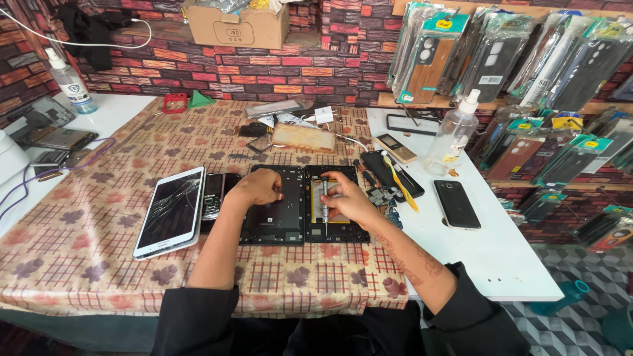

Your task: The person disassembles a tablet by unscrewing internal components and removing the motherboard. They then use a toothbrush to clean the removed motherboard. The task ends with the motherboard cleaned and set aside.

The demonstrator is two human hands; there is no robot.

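An opened black tablet (300, 224) lies flat on the patterned tablecloth, its back cover (275, 217) on the left and its body with a yellow edge on the right. My right hand (349, 201) grips a thin silver screwdriver (324, 198) held upright, tip down on the tablet body. My left hand (256, 188) rests with curled fingers on the top edge of the back cover. A white tablet with a cracked screen (170, 211) lies to the left, a small black keypad phone (212, 194) beside it.
A black smartphone (456, 204), a clear spray bottle (452, 135), a gold keypad phone (396, 148) and small loose parts (381, 196) lie on the white table at right. Packaged phone cases (501, 59) hang behind. A sanitizer bottle (69, 82) stands far left, a cardboard box (237, 26) on the ledge.
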